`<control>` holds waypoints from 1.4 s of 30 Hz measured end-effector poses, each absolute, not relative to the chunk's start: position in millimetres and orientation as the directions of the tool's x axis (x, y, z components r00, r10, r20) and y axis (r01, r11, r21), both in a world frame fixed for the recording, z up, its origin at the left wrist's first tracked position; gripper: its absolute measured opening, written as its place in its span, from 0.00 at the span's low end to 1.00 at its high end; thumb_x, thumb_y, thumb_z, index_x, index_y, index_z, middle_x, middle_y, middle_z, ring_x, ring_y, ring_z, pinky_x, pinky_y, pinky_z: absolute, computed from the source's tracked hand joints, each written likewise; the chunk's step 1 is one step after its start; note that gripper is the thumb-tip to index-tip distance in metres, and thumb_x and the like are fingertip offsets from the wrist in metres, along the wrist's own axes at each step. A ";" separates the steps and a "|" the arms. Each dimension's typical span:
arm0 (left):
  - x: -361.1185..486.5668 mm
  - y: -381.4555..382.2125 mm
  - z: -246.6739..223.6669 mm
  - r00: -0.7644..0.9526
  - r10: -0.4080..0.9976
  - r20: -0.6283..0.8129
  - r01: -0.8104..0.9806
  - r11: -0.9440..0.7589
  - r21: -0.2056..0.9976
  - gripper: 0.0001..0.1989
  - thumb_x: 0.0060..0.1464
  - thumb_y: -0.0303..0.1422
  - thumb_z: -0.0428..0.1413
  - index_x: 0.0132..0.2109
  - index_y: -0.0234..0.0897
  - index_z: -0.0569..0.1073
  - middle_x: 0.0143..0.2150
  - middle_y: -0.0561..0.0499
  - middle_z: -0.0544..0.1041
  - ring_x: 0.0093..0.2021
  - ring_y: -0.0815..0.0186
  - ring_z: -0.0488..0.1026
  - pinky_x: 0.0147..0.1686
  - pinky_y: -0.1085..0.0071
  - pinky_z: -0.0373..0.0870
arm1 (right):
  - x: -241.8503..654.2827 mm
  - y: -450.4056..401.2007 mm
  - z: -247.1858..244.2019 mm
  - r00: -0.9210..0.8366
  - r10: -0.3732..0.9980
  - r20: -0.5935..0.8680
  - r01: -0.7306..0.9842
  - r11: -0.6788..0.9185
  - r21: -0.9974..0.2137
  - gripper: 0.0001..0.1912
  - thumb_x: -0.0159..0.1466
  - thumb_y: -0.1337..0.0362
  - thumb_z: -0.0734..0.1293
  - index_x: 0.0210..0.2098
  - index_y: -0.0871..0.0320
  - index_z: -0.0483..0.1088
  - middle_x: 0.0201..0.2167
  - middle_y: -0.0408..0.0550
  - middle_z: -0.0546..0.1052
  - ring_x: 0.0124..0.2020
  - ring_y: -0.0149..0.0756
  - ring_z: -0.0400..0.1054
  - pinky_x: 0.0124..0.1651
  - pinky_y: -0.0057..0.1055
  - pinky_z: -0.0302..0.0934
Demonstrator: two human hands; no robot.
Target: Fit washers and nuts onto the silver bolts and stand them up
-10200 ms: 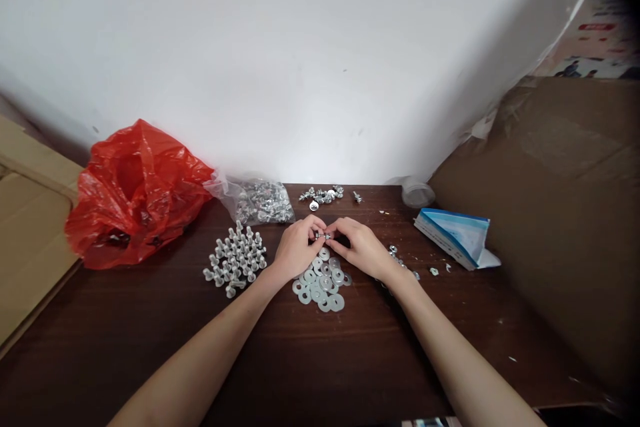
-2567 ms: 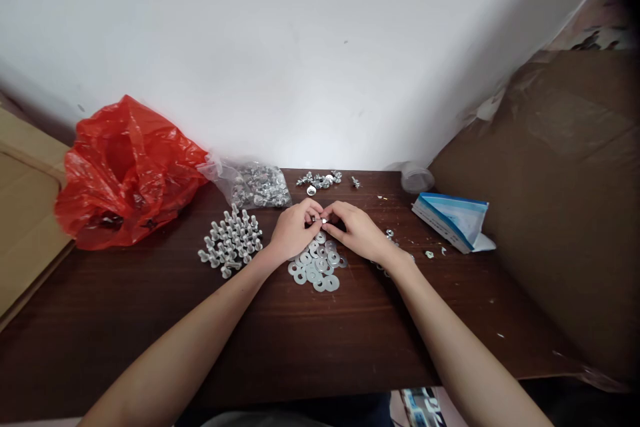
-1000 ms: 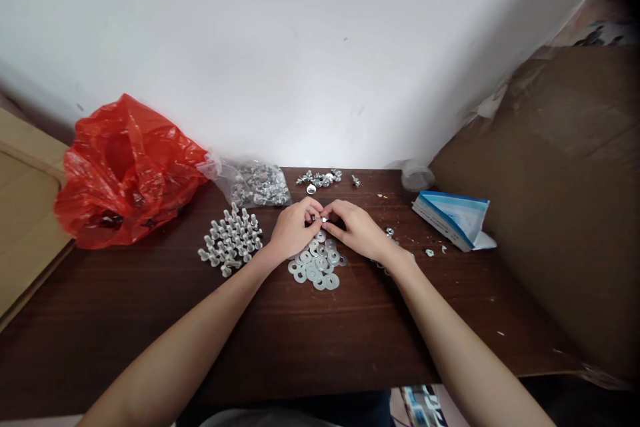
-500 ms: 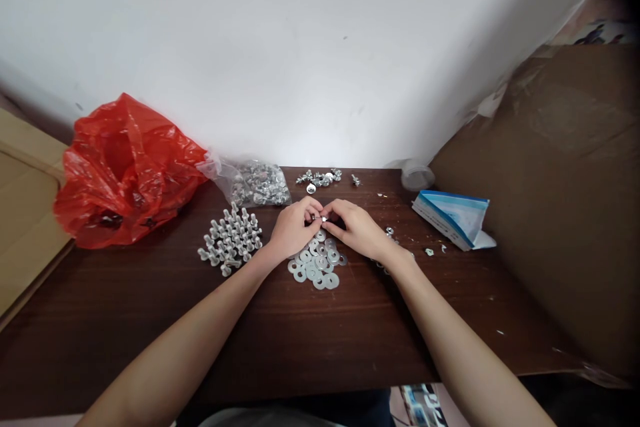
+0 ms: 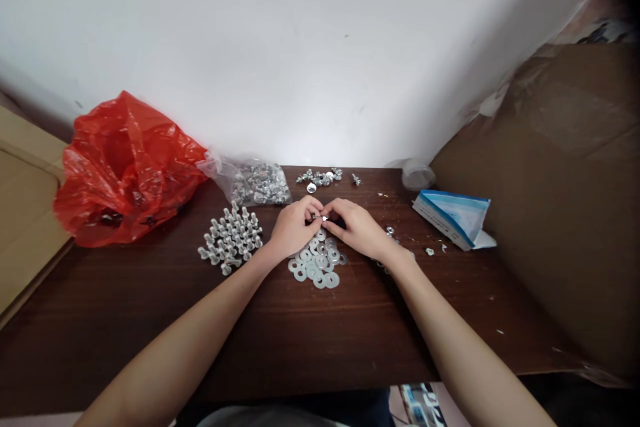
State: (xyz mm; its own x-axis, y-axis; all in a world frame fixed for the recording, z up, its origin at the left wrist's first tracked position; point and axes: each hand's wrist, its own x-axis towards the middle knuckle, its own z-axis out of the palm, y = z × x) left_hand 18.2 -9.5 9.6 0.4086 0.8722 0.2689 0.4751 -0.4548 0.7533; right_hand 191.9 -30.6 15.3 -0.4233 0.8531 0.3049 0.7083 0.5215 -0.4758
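Note:
My left hand [image 5: 296, 225] and my right hand [image 5: 354, 227] meet fingertip to fingertip over the washers, both closed in a pinch. Between them is a small metal bolt [image 5: 320, 217], mostly covered by the fingers; a bright end shows at the right fingertips, and whether it is a nut I cannot tell. Just below lies a pile of flat washers [image 5: 320, 263]. To the left, a group of bolts [image 5: 231, 238] stands mostly upright on their heads. Small metal nuts [image 5: 389, 231] lie beside my right wrist, partly hidden by it.
Bolts with washers on them [image 5: 320, 178] lie near the wall. A clear bag of hardware [image 5: 260, 183] and a red plastic bag [image 5: 127, 167] are at the back left. On the right are a round clear container [image 5: 418, 175], a blue-white packet [image 5: 453, 217] and a cardboard box [image 5: 560, 200].
Both hands keep their pinch in the same spot, with hardly any finger movement. The view has shifted very slightly.

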 end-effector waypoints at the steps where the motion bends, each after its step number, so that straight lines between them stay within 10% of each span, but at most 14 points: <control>1: 18.3 -9.5 9.5 0.408 0.873 0.268 0.475 -0.454 0.754 0.09 0.48 0.23 0.55 0.38 0.38 0.70 0.32 0.53 0.75 0.32 0.68 0.68 0.36 0.69 0.66 | 191.9 -30.6 15.2 -0.422 0.853 0.306 0.709 0.521 -0.476 0.04 0.63 0.66 0.63 0.38 0.57 0.65 0.37 0.48 0.72 0.38 0.38 0.67 0.42 0.35 0.60; 42: 18.1 -8.8 8.4 0.413 0.868 0.274 0.471 -0.462 0.752 0.09 0.48 0.24 0.54 0.38 0.39 0.70 0.33 0.53 0.76 0.32 0.68 0.69 0.37 0.68 0.66 | 192.1 -31.7 16.5 -0.425 0.853 0.304 0.711 0.522 -0.471 0.03 0.63 0.66 0.63 0.38 0.57 0.66 0.36 0.49 0.72 0.38 0.38 0.66 0.42 0.36 0.60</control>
State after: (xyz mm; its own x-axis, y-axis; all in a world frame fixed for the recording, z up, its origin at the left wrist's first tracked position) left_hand 18.1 -8.8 8.4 0.4134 0.8683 0.2743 0.4706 -0.4616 0.7519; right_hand 192.1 -31.7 16.5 -0.4251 0.8527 0.3037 0.7109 0.5222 -0.4711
